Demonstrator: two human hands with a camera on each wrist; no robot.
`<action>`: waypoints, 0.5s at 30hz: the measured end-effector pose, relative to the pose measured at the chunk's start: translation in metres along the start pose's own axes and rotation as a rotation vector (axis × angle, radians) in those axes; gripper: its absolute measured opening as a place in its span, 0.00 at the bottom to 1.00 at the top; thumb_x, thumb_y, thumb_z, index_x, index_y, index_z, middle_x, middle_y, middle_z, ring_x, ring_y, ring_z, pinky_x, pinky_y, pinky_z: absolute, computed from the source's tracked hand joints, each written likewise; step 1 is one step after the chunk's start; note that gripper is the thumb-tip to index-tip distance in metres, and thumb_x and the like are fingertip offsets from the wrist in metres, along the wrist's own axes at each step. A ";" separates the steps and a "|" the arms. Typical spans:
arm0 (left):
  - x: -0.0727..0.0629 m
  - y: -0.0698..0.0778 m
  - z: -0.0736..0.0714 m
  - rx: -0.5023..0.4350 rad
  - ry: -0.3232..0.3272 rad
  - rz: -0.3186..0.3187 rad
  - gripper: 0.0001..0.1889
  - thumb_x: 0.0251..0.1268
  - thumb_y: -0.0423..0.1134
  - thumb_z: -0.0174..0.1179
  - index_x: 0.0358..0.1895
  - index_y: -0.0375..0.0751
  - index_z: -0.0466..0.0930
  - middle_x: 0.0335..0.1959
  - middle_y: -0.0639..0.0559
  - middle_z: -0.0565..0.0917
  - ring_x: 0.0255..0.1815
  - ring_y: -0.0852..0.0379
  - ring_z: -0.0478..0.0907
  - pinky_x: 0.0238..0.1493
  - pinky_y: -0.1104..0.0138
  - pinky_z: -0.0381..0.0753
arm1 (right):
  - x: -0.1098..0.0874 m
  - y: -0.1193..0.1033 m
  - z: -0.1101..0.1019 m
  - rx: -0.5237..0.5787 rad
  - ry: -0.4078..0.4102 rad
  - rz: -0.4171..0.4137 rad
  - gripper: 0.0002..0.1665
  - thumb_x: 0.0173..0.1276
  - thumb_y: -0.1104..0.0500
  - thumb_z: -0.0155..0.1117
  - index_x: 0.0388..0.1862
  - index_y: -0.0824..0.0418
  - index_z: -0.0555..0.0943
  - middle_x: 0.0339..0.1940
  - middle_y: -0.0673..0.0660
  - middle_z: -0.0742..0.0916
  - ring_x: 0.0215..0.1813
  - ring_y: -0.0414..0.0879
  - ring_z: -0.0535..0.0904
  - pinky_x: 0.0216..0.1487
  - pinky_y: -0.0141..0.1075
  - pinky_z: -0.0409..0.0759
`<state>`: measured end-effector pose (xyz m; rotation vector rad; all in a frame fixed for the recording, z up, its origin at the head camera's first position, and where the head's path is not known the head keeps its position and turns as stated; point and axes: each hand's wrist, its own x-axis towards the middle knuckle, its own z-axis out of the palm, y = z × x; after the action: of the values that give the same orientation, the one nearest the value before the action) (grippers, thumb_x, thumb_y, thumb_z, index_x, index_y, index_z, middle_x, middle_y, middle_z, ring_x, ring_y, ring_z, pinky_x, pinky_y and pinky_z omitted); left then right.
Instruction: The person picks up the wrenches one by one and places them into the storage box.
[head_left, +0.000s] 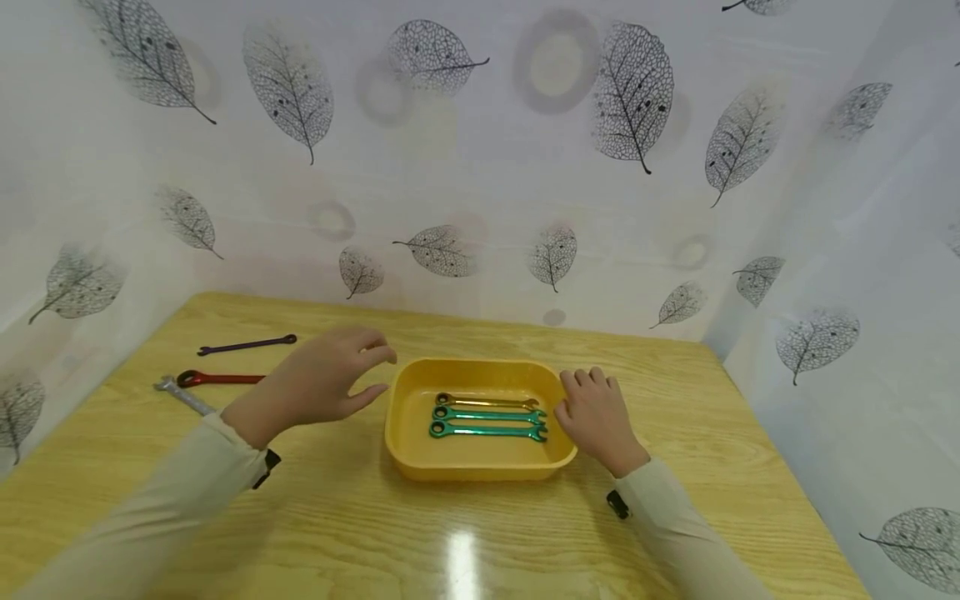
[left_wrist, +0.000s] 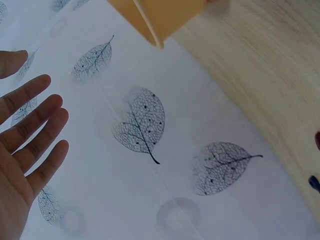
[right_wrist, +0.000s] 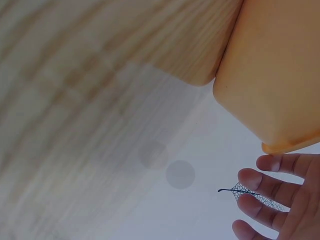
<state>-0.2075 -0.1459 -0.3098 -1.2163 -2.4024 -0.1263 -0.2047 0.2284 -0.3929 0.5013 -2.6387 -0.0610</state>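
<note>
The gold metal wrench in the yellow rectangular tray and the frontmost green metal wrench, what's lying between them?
Between the gold wrench and the frontmost green wrench lies a second shiny green metal wrench, as the head view shows.

Left sleeve: long, plain, pale cream cloth; I see soft creases down the forearm.
Left cuff: same cloth, ending at the wrist in a narrow, slightly puckered hem.
Left wristpiece: small, black and angular; I can't make out its details from here.
Right sleeve: matching cream, lightly wrinkled.
Right wristpiece: compact, black, roughly rectangular, beside the cuff.
Left hand, right hand: both bare.
</note>
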 end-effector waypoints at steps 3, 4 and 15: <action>-0.010 -0.008 -0.003 0.005 -0.002 -0.027 0.15 0.51 0.43 0.69 0.41 0.42 0.81 0.38 0.49 0.81 0.38 0.53 0.79 0.42 0.59 0.81 | 0.000 0.000 0.000 0.005 -0.003 -0.001 0.03 0.59 0.61 0.52 0.31 0.61 0.71 0.22 0.55 0.74 0.28 0.50 0.64 0.30 0.38 0.58; -0.014 -0.011 -0.005 0.008 -0.004 -0.037 0.15 0.51 0.43 0.69 0.40 0.42 0.81 0.38 0.49 0.80 0.38 0.53 0.79 0.41 0.59 0.81 | 0.000 0.000 0.000 0.004 -0.004 -0.002 0.04 0.59 0.61 0.52 0.31 0.61 0.71 0.22 0.55 0.74 0.28 0.50 0.64 0.30 0.38 0.58; -0.064 -0.049 -0.012 0.015 0.137 -0.040 0.23 0.68 0.59 0.45 0.37 0.44 0.80 0.36 0.50 0.80 0.33 0.54 0.78 0.34 0.57 0.79 | 0.000 0.001 0.000 0.004 -0.012 0.003 0.04 0.58 0.61 0.52 0.32 0.61 0.72 0.22 0.55 0.74 0.28 0.50 0.64 0.29 0.38 0.59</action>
<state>-0.2084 -0.2267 -0.3206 -1.1154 -2.3053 -0.1971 -0.2052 0.2293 -0.3926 0.4996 -2.6520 -0.0583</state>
